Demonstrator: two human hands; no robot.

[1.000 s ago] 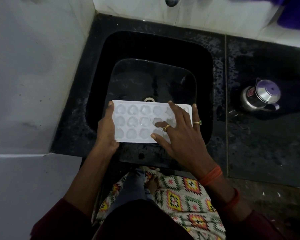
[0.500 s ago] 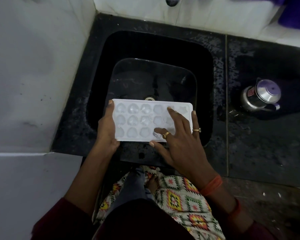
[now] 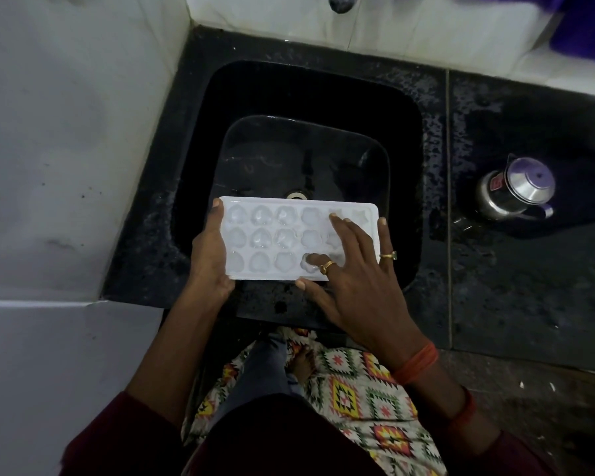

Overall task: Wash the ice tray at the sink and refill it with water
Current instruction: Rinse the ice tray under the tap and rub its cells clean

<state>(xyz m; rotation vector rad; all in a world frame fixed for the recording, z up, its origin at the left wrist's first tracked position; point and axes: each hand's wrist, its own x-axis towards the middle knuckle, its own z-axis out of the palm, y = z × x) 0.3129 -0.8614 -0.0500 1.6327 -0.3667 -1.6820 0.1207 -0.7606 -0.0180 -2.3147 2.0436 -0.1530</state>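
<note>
- Holding one white ice tray (image 3: 282,240) over the black sink (image 3: 402,139), the left hand (image 3: 208,255) is clamped on its left end.
- The right hand (image 3: 354,280) lies spread on the tray's right part, index finger curled into a cell.
- Three rows of six cells.
- One steel pot (image 3: 516,188) stands on the wet black counter (image 3: 529,286).
- One tap (image 3: 340,1) on the white tiled wall.

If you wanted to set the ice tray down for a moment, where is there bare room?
Bare counter lies right of the sink, in front of the steel pot. The sink's left rim is narrow. Both hands crowd the tray.
</note>
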